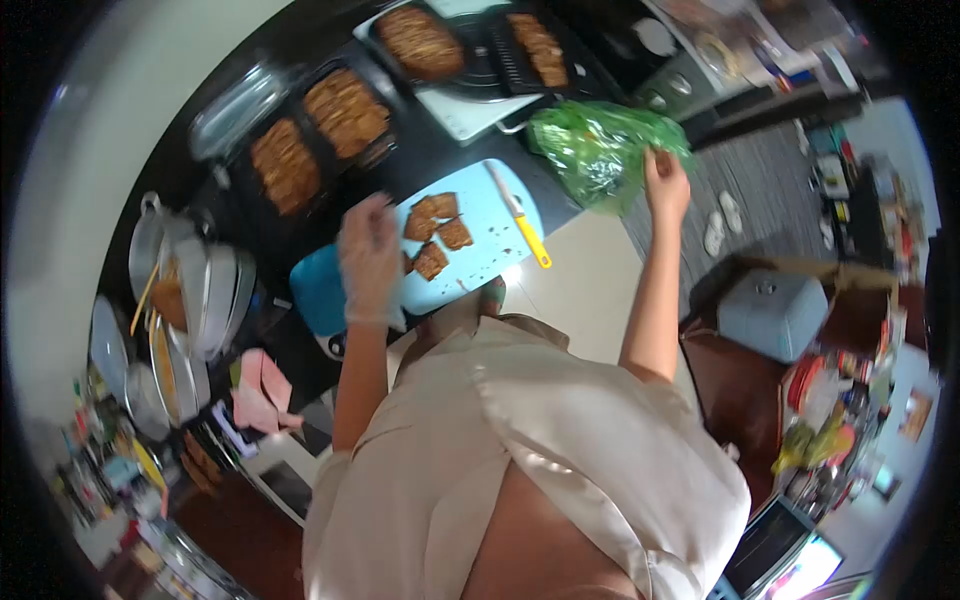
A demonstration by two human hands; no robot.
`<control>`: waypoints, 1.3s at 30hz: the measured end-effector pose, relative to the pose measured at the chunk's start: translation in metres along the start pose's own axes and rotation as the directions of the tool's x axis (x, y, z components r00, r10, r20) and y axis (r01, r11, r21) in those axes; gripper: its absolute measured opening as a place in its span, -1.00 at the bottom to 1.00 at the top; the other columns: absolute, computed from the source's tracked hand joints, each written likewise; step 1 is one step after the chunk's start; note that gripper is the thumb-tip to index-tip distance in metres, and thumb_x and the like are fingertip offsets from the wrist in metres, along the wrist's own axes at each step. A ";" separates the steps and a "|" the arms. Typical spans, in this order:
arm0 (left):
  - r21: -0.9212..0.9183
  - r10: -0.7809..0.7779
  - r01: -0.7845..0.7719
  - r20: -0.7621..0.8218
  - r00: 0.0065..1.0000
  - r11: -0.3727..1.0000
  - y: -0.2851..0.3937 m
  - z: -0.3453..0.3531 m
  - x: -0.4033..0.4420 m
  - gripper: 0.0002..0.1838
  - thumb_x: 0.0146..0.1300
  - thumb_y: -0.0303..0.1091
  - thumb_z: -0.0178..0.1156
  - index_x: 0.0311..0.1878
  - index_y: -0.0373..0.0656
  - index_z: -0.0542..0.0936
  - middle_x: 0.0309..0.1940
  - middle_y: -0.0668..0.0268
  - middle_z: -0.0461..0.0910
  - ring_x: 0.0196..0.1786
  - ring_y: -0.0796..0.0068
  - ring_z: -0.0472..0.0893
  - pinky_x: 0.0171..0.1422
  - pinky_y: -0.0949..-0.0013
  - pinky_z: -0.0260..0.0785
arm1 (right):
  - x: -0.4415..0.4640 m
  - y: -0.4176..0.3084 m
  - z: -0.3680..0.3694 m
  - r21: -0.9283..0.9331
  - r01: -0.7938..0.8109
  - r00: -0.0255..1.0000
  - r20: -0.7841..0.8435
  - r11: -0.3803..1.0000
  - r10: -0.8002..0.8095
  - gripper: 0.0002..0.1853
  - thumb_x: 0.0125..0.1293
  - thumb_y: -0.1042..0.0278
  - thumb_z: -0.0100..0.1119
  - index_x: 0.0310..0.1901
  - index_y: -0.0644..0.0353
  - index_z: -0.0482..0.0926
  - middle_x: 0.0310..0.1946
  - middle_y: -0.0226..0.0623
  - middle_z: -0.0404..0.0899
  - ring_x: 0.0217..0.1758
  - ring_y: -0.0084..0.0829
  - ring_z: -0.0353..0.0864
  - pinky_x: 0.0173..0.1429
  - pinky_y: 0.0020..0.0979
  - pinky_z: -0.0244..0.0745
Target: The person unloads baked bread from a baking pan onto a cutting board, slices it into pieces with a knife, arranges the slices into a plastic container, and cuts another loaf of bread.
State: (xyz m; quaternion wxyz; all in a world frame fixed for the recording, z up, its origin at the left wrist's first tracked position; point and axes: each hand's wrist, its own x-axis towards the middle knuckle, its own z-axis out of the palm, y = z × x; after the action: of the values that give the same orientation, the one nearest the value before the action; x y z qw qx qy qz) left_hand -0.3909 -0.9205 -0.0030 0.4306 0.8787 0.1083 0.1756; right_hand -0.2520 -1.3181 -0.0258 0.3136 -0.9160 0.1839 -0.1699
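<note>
My left hand (370, 255) wears a clear plastic glove and hovers by the left edge of a light blue cutting board (490, 265); its fingers are blurred. Several brown baked pieces (453, 233) lie on the board, beside a knife with a yellow handle (530, 238). My right hand (665, 182) is bare, its fingers pinched on the edge of a green plastic bag (600, 150) at the counter's right side.
Baked slabs sit in dark trays (345, 112) at the upper left. Another loaf (420, 42) is at the top, near a white-edged stove (470, 115). Metal pots (215, 290) and a pink cloth (265, 390) are on the left.
</note>
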 end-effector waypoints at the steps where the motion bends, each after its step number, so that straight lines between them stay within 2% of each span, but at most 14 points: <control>1: 0.074 0.090 -0.090 0.009 0.996 0.993 0.003 0.004 0.000 -0.73 0.35 -0.35 0.20 0.07 -0.20 0.60 -0.10 0.12 0.63 -0.10 0.26 0.64 0.09 0.20 0.49 | -0.004 0.027 0.007 -0.190 0.144 0.984 0.136 0.971 -0.119 -0.53 0.25 -0.04 0.29 0.10 0.05 0.65 0.05 -0.02 0.64 0.09 -0.09 0.64 0.17 -0.20 0.51; 7: 0.105 0.076 -0.105 0.248 0.966 0.989 -0.012 0.046 -0.007 -0.59 0.30 -0.18 0.25 0.19 -0.06 0.54 0.12 0.09 0.54 0.16 0.08 0.57 0.28 0.17 0.41 | -0.040 0.026 0.031 0.000 0.254 0.960 -0.127 0.967 -0.252 -0.59 0.29 0.17 0.30 0.13 0.14 0.62 0.11 -0.02 0.54 0.20 -0.03 0.48 0.28 -0.12 0.38; 11: 0.278 0.172 -0.208 0.148 0.974 0.938 -0.001 0.047 -0.009 -0.59 0.31 -0.18 0.23 0.18 -0.08 0.54 0.07 0.06 0.56 0.07 0.02 0.61 0.22 0.14 0.46 | -0.070 -0.019 0.034 -0.001 0.448 0.873 -0.214 0.894 -0.438 -0.66 0.31 0.25 0.27 0.08 0.16 0.64 0.07 -0.10 0.55 0.15 -0.11 0.49 0.25 -0.16 0.37; 15: 0.083 0.161 -0.163 0.038 0.986 0.983 0.003 0.034 -0.006 -0.63 0.32 -0.16 0.23 0.12 -0.12 0.58 -0.03 0.07 0.61 -0.03 0.05 0.64 0.13 0.19 0.49 | -0.093 -0.031 0.026 0.134 0.455 0.873 -0.263 0.880 -0.411 -0.77 0.37 0.26 0.24 -0.09 0.24 0.67 -0.08 -0.17 0.62 0.02 -0.26 0.57 0.15 -0.26 0.45; 18: -0.223 -0.076 0.090 0.068 0.995 0.971 -0.013 0.029 0.002 -0.68 0.37 -0.07 0.23 -0.04 -0.12 0.67 -0.27 0.20 0.68 -0.13 0.39 0.65 -0.04 0.37 0.45 | -0.125 -0.023 0.013 0.564 0.096 0.995 -0.084 0.820 -0.059 -0.54 0.44 0.12 0.19 -0.59 0.23 0.50 -0.67 -0.45 0.46 -0.55 -0.61 0.46 -0.37 -0.52 0.38; 21: -0.675 -0.164 0.363 0.342 0.925 0.642 -0.012 0.003 0.007 -0.55 0.42 0.00 0.16 0.10 -0.21 0.58 -0.05 0.23 0.64 -0.05 0.47 0.60 0.06 0.39 0.45 | -0.176 -0.009 -0.018 0.571 -0.393 0.918 0.201 0.721 0.342 -0.48 0.46 -0.01 0.14 -0.64 0.09 0.42 -0.69 -0.51 0.37 -0.58 -0.64 0.33 -0.46 -0.51 0.22; 22: -0.673 -0.157 0.387 0.378 0.913 0.631 -0.015 0.002 0.011 -0.52 0.42 -0.01 0.15 0.17 -0.22 0.54 0.04 0.14 0.61 -0.01 0.40 0.60 0.13 0.29 0.46 | -0.203 0.002 -0.016 0.632 -0.326 0.944 0.172 0.703 0.282 -0.42 0.48 -0.10 0.05 -0.69 0.00 0.30 -0.72 -0.54 0.29 -0.62 -0.63 0.24 -0.51 -0.45 0.16; 24: -0.697 -0.009 0.259 0.340 0.940 0.668 -0.032 -0.001 0.013 -0.49 0.47 -0.02 0.02 0.27 -0.20 0.47 0.16 0.02 0.54 0.12 0.22 0.59 0.20 0.18 0.44 | -0.254 0.019 0.006 0.519 -0.328 0.943 0.233 0.790 0.238 -0.67 0.47 0.04 0.09 -0.31 0.12 0.58 -0.55 -0.51 0.42 -0.43 -0.60 0.42 -0.42 -0.42 0.33; 25: -0.684 -0.125 0.416 0.433 0.893 0.600 -0.030 -0.001 0.025 -0.45 0.47 -0.03 -0.03 0.36 -0.21 0.38 0.22 -0.04 0.48 0.22 0.14 0.54 0.31 0.13 0.39 | -0.281 0.017 0.012 0.614 -0.280 0.933 0.356 0.738 0.058 -0.69 0.41 0.14 0.19 0.06 0.13 0.53 -0.24 -0.43 0.54 -0.15 -0.55 0.56 -0.22 -0.41 0.51; 27: -0.676 -0.013 0.322 0.420 0.908 0.663 -0.024 -0.004 0.024 -0.39 0.48 -0.01 -0.05 0.40 -0.28 0.29 0.32 -0.08 0.36 0.35 0.07 0.42 0.48 0.07 0.24 | -0.308 -0.037 -0.028 0.555 -0.562 0.718 0.696 0.614 0.028 -0.35 0.37 0.14 0.26 0.42 0.05 0.27 0.32 -0.29 0.33 0.13 -0.38 0.54 0.21 -0.27 0.51; 28: -0.658 -0.071 0.360 0.423 0.903 0.662 -0.009 -0.003 0.026 -0.36 0.46 0.08 -0.09 0.36 -0.26 0.32 0.34 -0.09 0.33 0.33 0.08 0.43 0.44 0.09 0.28 | -0.326 -0.020 -0.004 0.737 -0.510 0.770 0.621 0.444 -0.147 -0.27 0.38 0.09 0.26 0.48 0.06 0.19 0.42 -0.26 0.25 0.28 -0.36 0.44 0.33 -0.24 0.43; 31: -0.744 -0.235 0.417 0.344 0.909 0.523 0.012 -0.006 0.025 -0.30 0.34 0.05 0.17 0.30 -0.36 0.36 0.24 -0.03 0.38 0.29 0.18 0.42 0.43 0.22 0.27 | -0.349 -0.061 0.002 0.821 -0.479 0.744 0.567 0.310 -0.353 -0.32 0.41 0.03 0.22 0.46 0.12 0.27 0.57 -0.16 -0.01 0.57 -0.27 0.09 0.59 -0.27 -0.01; 33: -0.806 -0.158 0.363 0.328 0.931 0.467 0.005 0.000 0.025 -0.33 0.43 0.02 0.07 0.33 -0.41 0.32 0.24 0.01 0.37 0.28 0.21 0.43 0.41 0.23 0.29 | -0.352 -0.073 -0.010 0.741 -0.411 0.670 0.641 0.532 -0.374 -0.37 0.39 0.02 0.23 0.39 0.15 0.38 0.55 -0.03 0.04 0.58 -0.26 0.06 0.58 -0.26 0.00; 39: -0.862 0.040 0.318 0.362 0.931 0.394 0.068 0.042 -0.016 -0.39 0.48 0.01 0.05 0.31 -0.36 0.32 0.17 0.07 0.39 0.22 0.25 0.45 0.39 0.22 0.29 | -0.384 0.021 -0.062 0.677 -0.220 0.919 0.384 0.703 -0.082 -0.46 0.34 0.02 0.24 0.25 0.16 0.54 0.27 -0.09 0.49 0.23 -0.28 0.51 0.32 -0.33 0.38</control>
State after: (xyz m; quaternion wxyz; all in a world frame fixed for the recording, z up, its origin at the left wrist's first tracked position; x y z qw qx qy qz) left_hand -0.3858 -0.9973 0.0243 0.8631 0.5046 -0.0032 0.0214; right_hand -0.6196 -1.1951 -0.0681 0.6768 -0.7318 0.0739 -0.0313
